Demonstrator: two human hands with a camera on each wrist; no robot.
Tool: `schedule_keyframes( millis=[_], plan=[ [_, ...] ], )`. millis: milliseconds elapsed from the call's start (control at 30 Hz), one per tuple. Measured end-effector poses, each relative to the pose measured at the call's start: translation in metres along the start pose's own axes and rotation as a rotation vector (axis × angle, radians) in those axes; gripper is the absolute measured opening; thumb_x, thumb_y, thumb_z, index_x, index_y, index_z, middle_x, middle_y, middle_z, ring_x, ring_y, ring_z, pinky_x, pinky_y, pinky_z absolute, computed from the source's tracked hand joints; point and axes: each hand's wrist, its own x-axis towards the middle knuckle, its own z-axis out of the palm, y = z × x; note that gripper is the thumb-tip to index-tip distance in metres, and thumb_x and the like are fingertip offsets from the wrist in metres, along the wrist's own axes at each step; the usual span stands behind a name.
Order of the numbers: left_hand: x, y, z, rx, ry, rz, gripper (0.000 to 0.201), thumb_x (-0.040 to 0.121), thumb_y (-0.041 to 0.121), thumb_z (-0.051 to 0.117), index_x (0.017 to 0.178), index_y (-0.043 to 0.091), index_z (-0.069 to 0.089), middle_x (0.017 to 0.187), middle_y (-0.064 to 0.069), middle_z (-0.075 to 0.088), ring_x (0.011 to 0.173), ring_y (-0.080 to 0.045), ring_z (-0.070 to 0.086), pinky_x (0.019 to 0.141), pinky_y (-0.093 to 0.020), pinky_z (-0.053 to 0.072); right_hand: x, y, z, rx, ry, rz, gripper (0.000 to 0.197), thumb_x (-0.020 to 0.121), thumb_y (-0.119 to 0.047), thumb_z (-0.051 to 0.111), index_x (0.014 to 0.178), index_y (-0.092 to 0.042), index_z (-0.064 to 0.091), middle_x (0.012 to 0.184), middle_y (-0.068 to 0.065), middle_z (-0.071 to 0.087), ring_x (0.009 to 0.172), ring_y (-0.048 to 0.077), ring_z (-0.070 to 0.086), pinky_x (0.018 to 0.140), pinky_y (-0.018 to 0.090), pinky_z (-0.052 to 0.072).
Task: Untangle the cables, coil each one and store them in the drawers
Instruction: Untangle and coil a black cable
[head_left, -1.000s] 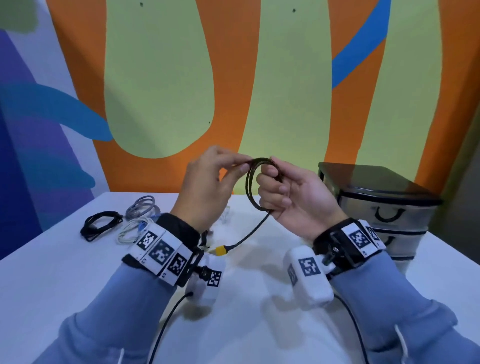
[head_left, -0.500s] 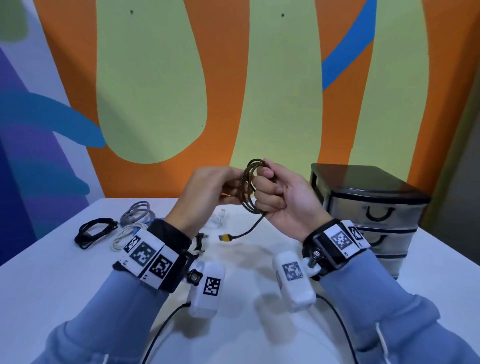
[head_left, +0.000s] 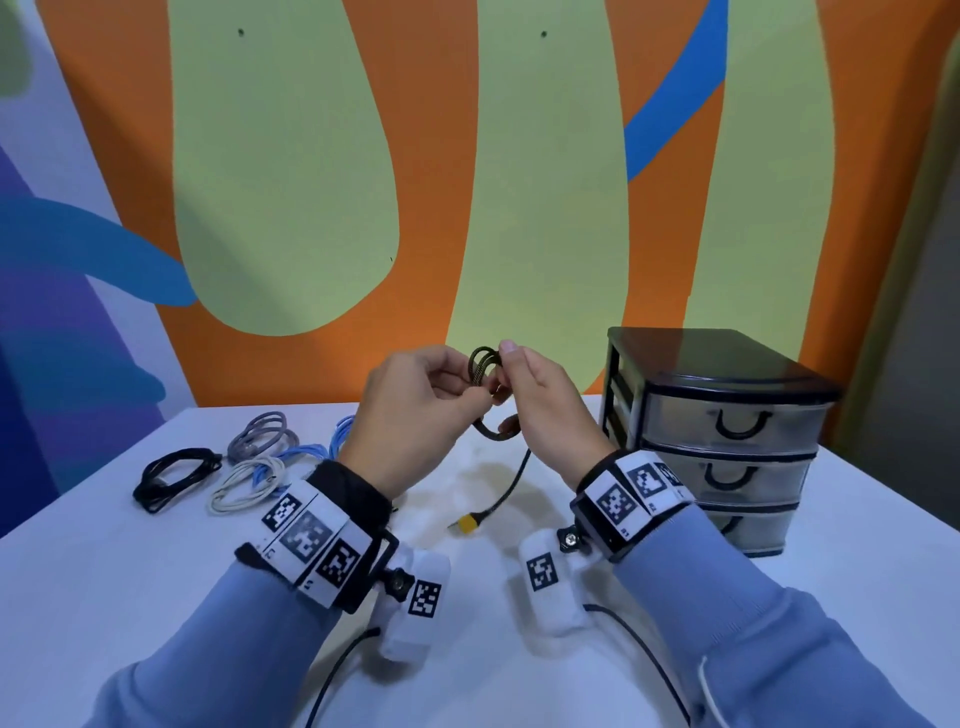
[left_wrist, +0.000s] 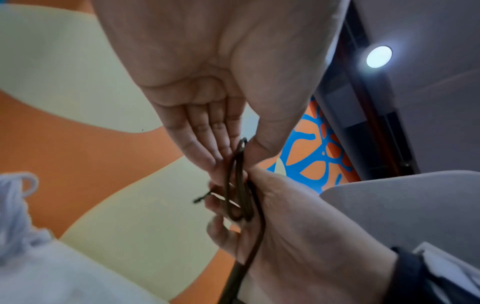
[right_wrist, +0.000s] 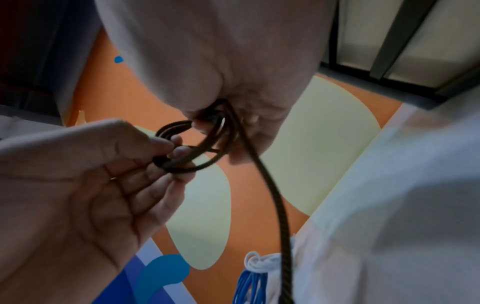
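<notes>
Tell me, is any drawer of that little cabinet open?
No, all three drawers of the cabinet sit pushed in flush.

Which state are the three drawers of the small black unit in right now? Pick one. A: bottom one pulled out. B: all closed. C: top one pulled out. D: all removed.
B: in the head view all three fronts of the drawer unit sit flush, while both hands, left hand and right hand, hold the braided cable.
</notes>
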Motion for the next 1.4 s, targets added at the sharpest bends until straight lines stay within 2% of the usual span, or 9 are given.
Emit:
schedule_keyframes(
  millis=[167,300,433,500,667,833,1067,1233,1400],
  plan=[
    [0.002,0.002,-0.002,-0.237,0.016,-0.100,0.018,0.084,-0.001,0.075,0.101,0.001,0.071,0.082,-0.022,0.077,0.075,-0.029,0.077,0.089,-0.056,0.062,0.001,-0.003,0.004,-0.011,0.083,-0.072,0.044,0.112,-0.040,0.042,0.075,-0.016,0.051,0.056,-0.009,0.045,0.056,0.013,0.046,0.064,0.035,0.040],
    [0.000,-0.003,0.002,0.069,0.023,0.133,0.051,0.082,0.003,0.073,0.120,0.034,0.058,0.083,0.002,0.076,0.070,-0.021,0.070,0.071,-0.035,0.059,-0.004,-0.008,0.008,0.143,0.042,0.017,0.042,0.111,-0.038,0.045,0.077,-0.016,0.054,0.054,-0.009,0.038,0.051,0.011,0.037,0.056,0.028,0.033],
    [0.004,-0.009,0.002,0.230,0.080,0.310,0.030,0.086,0.010,0.081,0.098,0.038,0.079,0.100,0.013,0.067,0.089,-0.011,0.068,0.072,-0.035,0.060,-0.005,-0.008,0.008,0.259,-0.005,0.136,0.039,0.111,-0.040,0.044,0.086,-0.014,0.057,0.057,-0.006,0.039,0.052,0.010,0.038,0.054,0.025,0.033],
    [0.006,-0.011,0.000,0.153,0.143,0.316,0.021,0.085,0.015,0.087,0.092,0.035,0.083,0.105,0.006,0.059,0.092,-0.012,0.062,0.070,-0.028,0.056,-0.004,-0.008,0.006,0.278,0.006,0.165,0.036,0.112,-0.039,0.042,0.092,-0.014,0.057,0.059,-0.006,0.046,0.054,0.009,0.043,0.056,0.025,0.036],
    [0.007,-0.002,-0.011,-0.196,0.064,0.095,0.008,0.091,0.013,0.082,0.095,0.019,0.084,0.078,-0.006,0.071,0.067,-0.017,0.060,0.067,-0.032,0.050,-0.002,-0.009,0.003,0.259,0.107,0.194,0.040,0.113,-0.041,0.037,0.082,-0.019,0.049,0.067,-0.008,0.059,0.068,0.015,0.057,0.053,0.027,0.047],
    [0.006,0.006,-0.015,-0.492,-0.034,-0.156,0.016,0.097,-0.005,0.063,0.100,0.003,0.078,0.089,-0.019,0.077,0.079,-0.026,0.074,0.075,-0.029,0.062,-0.005,-0.018,0.002,0.361,0.101,0.200,0.038,0.114,-0.040,0.032,0.091,-0.012,0.043,0.060,0.007,0.056,0.041,0.026,0.056,0.039,0.025,0.039],
    [0.008,0.012,-0.022,-0.872,-0.021,-0.336,0.034,0.101,0.020,0.048,0.096,-0.001,0.074,0.094,-0.024,0.077,0.075,-0.024,0.076,0.069,-0.026,0.063,-0.007,-0.022,0.002,0.357,0.073,0.098,0.037,0.114,-0.037,0.036,0.091,-0.010,0.046,0.065,0.008,0.060,0.045,0.028,0.061,0.045,0.029,0.048],
    [0.010,0.011,-0.025,-0.606,-0.065,-0.224,0.014,0.099,0.003,0.064,0.110,0.000,0.072,0.086,-0.017,0.074,0.066,-0.018,0.066,0.068,-0.022,0.059,-0.007,-0.026,0.001,0.444,0.137,0.096,0.038,0.113,-0.037,0.040,0.087,-0.010,0.046,0.063,0.004,0.058,0.043,0.024,0.055,0.046,0.028,0.045],
    [0.015,-0.006,-0.027,-0.063,-0.043,0.014,0.016,0.099,0.009,0.071,0.114,0.014,0.074,0.086,-0.003,0.081,0.086,-0.021,0.076,0.091,-0.042,0.062,-0.007,-0.028,0.001,0.555,0.151,0.099,0.037,0.113,-0.035,0.041,0.084,-0.012,0.045,0.062,0.003,0.059,0.044,0.024,0.057,0.044,0.025,0.045]
  ],
)
